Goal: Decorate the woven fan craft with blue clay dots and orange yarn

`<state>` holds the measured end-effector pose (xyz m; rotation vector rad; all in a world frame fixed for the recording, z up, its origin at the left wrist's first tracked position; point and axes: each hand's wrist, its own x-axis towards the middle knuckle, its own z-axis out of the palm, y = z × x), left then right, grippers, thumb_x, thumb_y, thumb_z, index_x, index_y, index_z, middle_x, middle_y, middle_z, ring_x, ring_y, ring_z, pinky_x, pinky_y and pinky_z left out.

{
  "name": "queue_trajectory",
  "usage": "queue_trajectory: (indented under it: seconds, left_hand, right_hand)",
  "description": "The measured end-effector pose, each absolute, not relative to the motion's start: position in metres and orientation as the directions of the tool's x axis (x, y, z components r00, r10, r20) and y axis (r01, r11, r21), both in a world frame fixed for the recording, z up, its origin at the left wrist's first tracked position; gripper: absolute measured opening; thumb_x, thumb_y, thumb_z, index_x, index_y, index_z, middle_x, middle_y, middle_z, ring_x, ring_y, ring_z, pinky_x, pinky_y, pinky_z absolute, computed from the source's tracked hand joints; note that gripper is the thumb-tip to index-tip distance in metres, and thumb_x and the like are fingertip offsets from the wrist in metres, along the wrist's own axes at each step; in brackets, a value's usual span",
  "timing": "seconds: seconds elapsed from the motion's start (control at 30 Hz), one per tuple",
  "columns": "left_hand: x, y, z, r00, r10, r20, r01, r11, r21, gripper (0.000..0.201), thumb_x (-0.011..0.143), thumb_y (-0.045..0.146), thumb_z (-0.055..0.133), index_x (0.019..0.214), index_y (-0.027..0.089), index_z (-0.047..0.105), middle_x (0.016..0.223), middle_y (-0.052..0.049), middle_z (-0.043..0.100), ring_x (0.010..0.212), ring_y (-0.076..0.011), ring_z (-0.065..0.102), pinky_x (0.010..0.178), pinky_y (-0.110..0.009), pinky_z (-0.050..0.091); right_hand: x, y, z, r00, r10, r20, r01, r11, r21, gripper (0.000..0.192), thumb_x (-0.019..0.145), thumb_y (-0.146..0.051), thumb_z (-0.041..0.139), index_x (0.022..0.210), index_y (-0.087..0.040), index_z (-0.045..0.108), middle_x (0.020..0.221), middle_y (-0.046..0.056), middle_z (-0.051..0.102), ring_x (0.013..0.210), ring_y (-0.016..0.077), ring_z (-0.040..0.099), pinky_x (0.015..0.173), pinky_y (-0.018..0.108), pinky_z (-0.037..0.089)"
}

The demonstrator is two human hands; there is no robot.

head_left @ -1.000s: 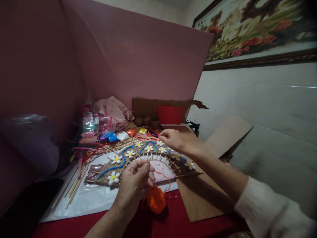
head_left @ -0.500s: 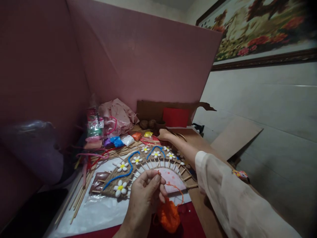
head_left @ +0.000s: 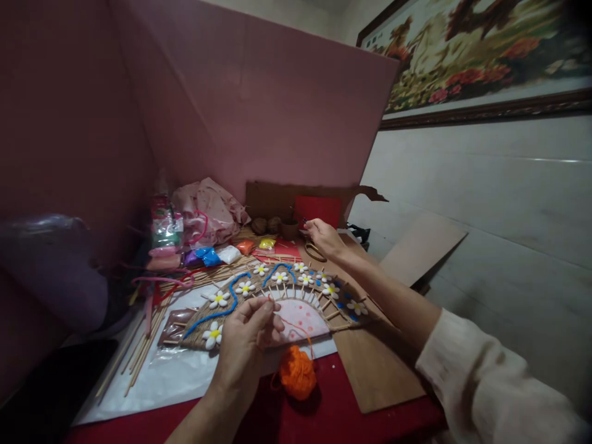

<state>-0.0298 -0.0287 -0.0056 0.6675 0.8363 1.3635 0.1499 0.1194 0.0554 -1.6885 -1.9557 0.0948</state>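
My left hand [head_left: 247, 330] pinches the orange thread [head_left: 296, 325] above the yarn ball [head_left: 296, 373]; my right hand [head_left: 324, 237] grips scissors [head_left: 315, 251] behind it.

Both hands are bare, with no gloves, rings, watches or bracelets to be seen. The left hand [head_left: 247, 336] leads into a forearm that is uncovered as far as the lower edge of the view, with no sleeve showing on it. The right hand [head_left: 326, 237] has a bare wrist and forearm too, until a loose, pale cream sleeve [head_left: 485, 388] begins partway up the arm. Its fabric is soft and creased, with a plain rounded cuff edge and no visible buttons, print or markings.
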Motion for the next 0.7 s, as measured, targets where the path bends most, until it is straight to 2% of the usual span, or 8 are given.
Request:
queue_trajectory:
  seconds: [0.07,0.13,0.2,0.27,0.5,0.7]
  left_hand:
    - [-0.029,-0.03,-0.005,0.021,0.994,-0.11,-0.571,0.102,0.815,0.026,0.064,0.028,0.075,0.077,0.013,0.059,0.054,0.002,0.061,0.043,-0.0062,0.052,0.043,-0.015,0.042]
    - [-0.029,-0.031,-0.006,0.04,0.995,-0.088,-0.579,0.095,0.81,0.024,0.066,0.027,0.074,0.077,0.013,0.058,0.053,0.003,0.059,0.044,-0.0058,0.051,0.044,-0.015,0.041]
    - [-0.028,-0.032,-0.007,0.067,0.995,-0.076,-0.582,0.101,0.807,0.022,0.068,0.027,0.073,0.077,0.014,0.058,0.053,0.003,0.058,0.044,-0.0057,0.05,0.043,-0.014,0.04]
    - [-0.028,-0.032,-0.008,0.089,0.993,-0.083,-0.583,0.12,0.804,0.021,0.069,0.027,0.072,0.077,0.014,0.057,0.053,0.003,0.058,0.044,-0.0061,0.049,0.042,-0.015,0.04]
    - [-0.028,-0.03,-0.006,0.063,0.994,-0.09,-0.578,0.109,0.809,0.022,0.069,0.027,0.072,0.077,0.014,0.057,0.054,0.004,0.057,0.041,-0.0045,0.046,0.04,-0.014,0.037]
    - [-0.025,-0.032,0.001,0.073,0.991,-0.109,-0.592,0.131,0.795,0.025,0.065,0.027,0.075,0.074,0.014,0.056,0.058,0.003,0.059,0.038,-0.0029,0.044,0.037,-0.013,0.034]
  right_hand:
    - [0.152,0.09,0.052,-0.063,0.922,0.382,0.864,0.242,-0.442,0.045,0.098,-0.04,0.014,0.097,-0.016,0.052,0.085,0.005,0.062,0.076,0.0144,0.058,0.064,0.023,0.042]
    - [0.151,0.06,0.044,-0.134,0.885,0.447,0.677,0.41,-0.61,0.046,0.095,-0.051,0.022,0.089,-0.016,0.051,0.071,0.001,0.056,0.064,0.0131,0.053,0.057,0.022,0.04]
    - [0.146,0.032,0.033,-0.232,0.851,0.471,0.514,0.518,-0.684,0.046,0.091,-0.056,0.029,0.086,-0.017,0.053,0.069,0.0,0.053,0.062,0.0125,0.05,0.055,0.022,0.038]
    - [0.141,0.01,0.023,-0.301,0.835,0.461,0.446,0.55,-0.706,0.044,0.091,-0.056,0.033,0.088,-0.017,0.055,0.07,0.0,0.054,0.063,0.0126,0.05,0.057,0.023,0.038]
    - [0.136,-0.016,0.0,-0.27,0.813,0.515,0.542,0.571,-0.616,0.041,0.092,-0.052,0.034,0.096,-0.019,0.058,0.077,0.004,0.063,0.068,0.0167,0.056,0.059,0.026,0.038]
    - [0.137,-0.021,-0.006,-0.282,0.84,0.463,0.486,0.541,-0.686,0.031,0.094,-0.044,0.037,0.088,-0.02,0.056,0.075,0.001,0.059,0.068,0.0144,0.054,0.062,0.025,0.039]
